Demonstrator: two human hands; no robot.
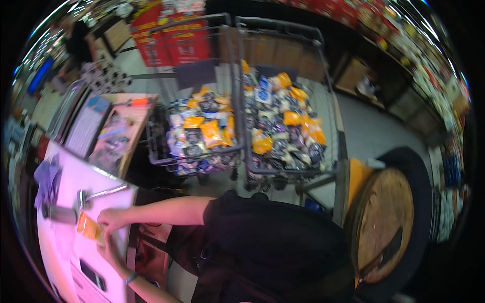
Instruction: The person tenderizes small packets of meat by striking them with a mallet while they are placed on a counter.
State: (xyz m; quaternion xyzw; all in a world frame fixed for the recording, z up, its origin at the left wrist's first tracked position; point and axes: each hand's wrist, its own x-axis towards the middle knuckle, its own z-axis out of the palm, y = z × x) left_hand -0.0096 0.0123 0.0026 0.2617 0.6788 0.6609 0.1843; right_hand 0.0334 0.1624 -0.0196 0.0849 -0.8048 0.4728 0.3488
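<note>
My right hand (109, 220) and my left hand (108, 248) are close together over a white counter (70, 178), lit pink. Between them is an orange plastic packet (89, 226), with both hands on its near end. A pale part of the packet shows by the left fingers; its details are blurred. Just beyond the packet lies a grey cylinder (63, 214), beside a bent metal bar (102, 192). A dark mobile phone (93, 274) rests on the counter near my left hand. A band circles my left wrist.
Two wire shopping carts (242, 155) hold many orange, dark and white packets. A round wooden chopping block (386, 227) with a cleaver (390, 250) on it stands at right. A purple cloth (48, 181) lies at the counter's far edge. Another person (77, 41) stands upper left.
</note>
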